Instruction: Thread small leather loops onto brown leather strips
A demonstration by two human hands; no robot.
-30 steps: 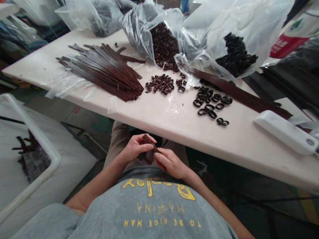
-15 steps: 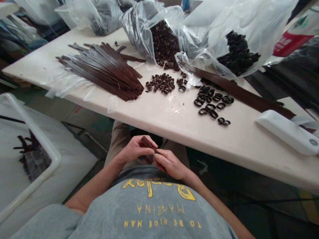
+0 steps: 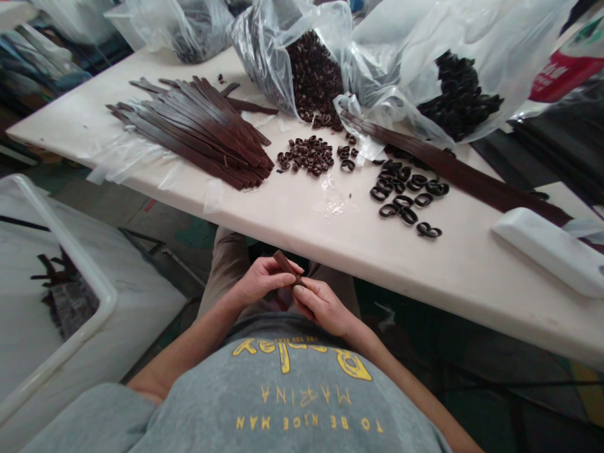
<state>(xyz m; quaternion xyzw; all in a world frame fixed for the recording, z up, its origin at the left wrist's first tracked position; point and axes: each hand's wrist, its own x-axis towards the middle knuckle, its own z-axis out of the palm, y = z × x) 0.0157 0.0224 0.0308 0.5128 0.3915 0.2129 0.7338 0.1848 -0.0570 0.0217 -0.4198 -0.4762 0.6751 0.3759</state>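
Note:
Below the table edge, over my lap, my left hand and my right hand are both closed on one dark brown strap. Its end sticks up between my left thumb and fingers. What lies under my right fingers is hidden. On the white table above my hands lie a pile of long brown straps, a heap of small brown loops and a group of larger black loops.
Clear plastic bags at the back hold brown loops and black loops. More long dark straps run to the right. A white hand tool lies at the right edge. A white bin with dark scraps stands at my left.
The strap's end has turned a little more upright in my left fingers, and both hands sit slightly higher in view. The table things have not moved.

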